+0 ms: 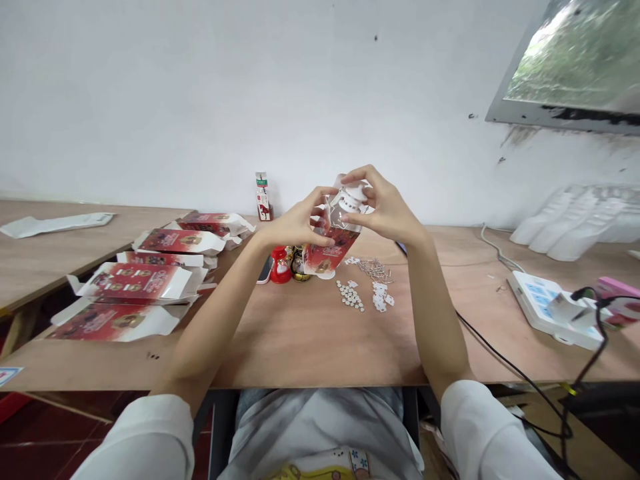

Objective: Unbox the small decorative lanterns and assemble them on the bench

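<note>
My left hand (299,225) and my right hand (383,208) are raised above the wooden table (310,340), both closed on a small red and white printed carton (334,245). A white object with a clear plastic piece (350,200) sits at the carton's open top, pinched by my right fingers. My left fingers grip the carton's left side. Below the carton stand a small red item (281,265) and a round golden item (300,264).
Several flat and folded red cartons (137,283) lie at the left. Small white tags (350,295) and metal bits (374,268) are scattered at mid-table. A white power strip (545,303), black cable (500,360) and white plastic trays (575,227) are at the right. A small upright box (263,197) stands by the wall.
</note>
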Motion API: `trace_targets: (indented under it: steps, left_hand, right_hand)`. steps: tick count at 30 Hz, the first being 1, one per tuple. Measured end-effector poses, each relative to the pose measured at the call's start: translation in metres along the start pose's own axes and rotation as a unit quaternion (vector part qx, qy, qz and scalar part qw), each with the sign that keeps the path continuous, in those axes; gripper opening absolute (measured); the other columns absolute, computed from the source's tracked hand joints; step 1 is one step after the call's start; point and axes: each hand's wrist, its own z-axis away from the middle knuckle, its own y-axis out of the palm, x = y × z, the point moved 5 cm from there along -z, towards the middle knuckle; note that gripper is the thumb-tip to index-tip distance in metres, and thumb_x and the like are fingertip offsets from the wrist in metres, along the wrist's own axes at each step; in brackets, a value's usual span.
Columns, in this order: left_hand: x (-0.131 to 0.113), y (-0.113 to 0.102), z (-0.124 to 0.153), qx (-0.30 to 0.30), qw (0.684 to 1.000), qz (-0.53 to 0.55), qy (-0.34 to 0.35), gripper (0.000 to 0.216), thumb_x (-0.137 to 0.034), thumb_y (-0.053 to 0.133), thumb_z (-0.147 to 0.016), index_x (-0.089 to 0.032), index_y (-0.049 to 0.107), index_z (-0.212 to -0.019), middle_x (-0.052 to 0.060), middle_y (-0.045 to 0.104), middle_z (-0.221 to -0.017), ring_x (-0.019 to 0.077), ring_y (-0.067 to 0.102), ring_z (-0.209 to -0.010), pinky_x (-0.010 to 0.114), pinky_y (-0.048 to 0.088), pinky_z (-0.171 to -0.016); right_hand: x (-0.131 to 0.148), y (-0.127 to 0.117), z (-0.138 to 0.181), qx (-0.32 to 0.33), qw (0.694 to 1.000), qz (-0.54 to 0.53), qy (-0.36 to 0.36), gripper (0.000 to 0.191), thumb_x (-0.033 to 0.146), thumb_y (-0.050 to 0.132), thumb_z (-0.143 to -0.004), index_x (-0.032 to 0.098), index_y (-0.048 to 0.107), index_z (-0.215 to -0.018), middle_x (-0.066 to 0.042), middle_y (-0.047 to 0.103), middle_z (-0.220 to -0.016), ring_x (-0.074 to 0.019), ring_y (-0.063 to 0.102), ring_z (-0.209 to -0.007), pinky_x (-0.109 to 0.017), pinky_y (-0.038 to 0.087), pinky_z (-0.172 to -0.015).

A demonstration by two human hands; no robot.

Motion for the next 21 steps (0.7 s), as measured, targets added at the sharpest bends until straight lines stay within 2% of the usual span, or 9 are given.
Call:
trace_targets:
  steps: [5,10,17,21]
  left_hand:
    - [-0.006,-0.004,0.002,-0.011,1.000,-0.012,-0.003,0.075,-0.028,0.073,-0.065,-0.026,0.036,-0.130,0.009,0.045,-0.127,0.0225,0.056,-0.101,0.036,0.052,-0.078]
    - [-0.008,0.000,0.002,0.000,1.000,0.031,-0.007,0.071,-0.027,0.072,-0.067,-0.026,0.036,-0.128,0.008,0.048,-0.121,0.0206,0.057,-0.098,0.036,0.052,-0.079]
    - [-0.007,0.001,0.001,0.006,0.998,0.059,-0.006,0.071,-0.028,0.073,-0.065,-0.027,0.037,-0.126,0.007,0.050,-0.117,0.0204,0.058,-0.097,0.036,0.052,-0.078]
    - [-0.007,0.002,0.001,0.000,0.999,0.052,-0.006,0.071,-0.028,0.073,-0.065,-0.026,0.038,-0.127,0.008,0.048,-0.121,0.0208,0.057,-0.099,0.037,0.052,-0.079]
  right_hand:
    - [-0.006,0.002,-0.001,-0.013,0.999,0.029,0.006,0.048,0.030,0.073,-0.068,0.026,0.052,-0.111,-0.004,0.050,-0.110,-0.0235,0.052,-0.101,-0.044,0.049,-0.083]
    - [-0.010,-0.003,0.000,-0.019,1.000,0.014,0.021,0.039,0.035,0.071,-0.072,0.025,0.054,-0.106,-0.003,0.053,-0.105,-0.0203,0.055,-0.094,-0.042,0.051,-0.079]
    - [0.006,-0.001,0.002,-0.012,0.998,0.053,0.014,0.031,0.034,0.070,-0.073,0.022,0.057,-0.098,-0.003,0.058,-0.100,-0.0184,0.057,-0.090,-0.039,0.050,-0.080]
    - [0.009,-0.002,0.004,0.002,0.997,0.076,0.024,0.028,0.033,0.071,-0.071,0.020,0.061,-0.093,-0.003,0.061,-0.092,-0.0180,0.059,-0.084,-0.037,0.050,-0.075]
